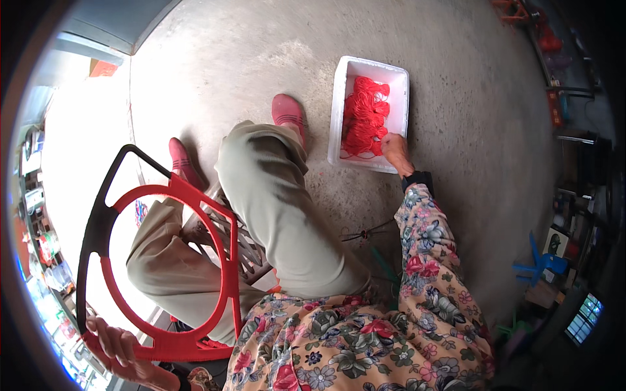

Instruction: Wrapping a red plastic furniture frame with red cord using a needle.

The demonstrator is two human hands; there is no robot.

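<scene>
My left hand (120,347) is wrapped around the lower left corner of a large frame (229,280) with a ring inside it. Most of that frame is covered in red cord, while its upper left part is black. It leans upright against my legs on the left. To the right, a white foam box (337,124) on the floor holds bundles of red cord (366,111). My right hand (395,150) reaches over the near right side of the box, its fingers closed at the edge of the cord; the fingertips are partly hidden.
My legs in pale trousers (277,215) and red shoes (288,112) lie between the frame and the box. A slatted seat (251,254) shows through the frame. Shelves with goods (49,247) line the far left. A blue stool (541,262) stands at the right.
</scene>
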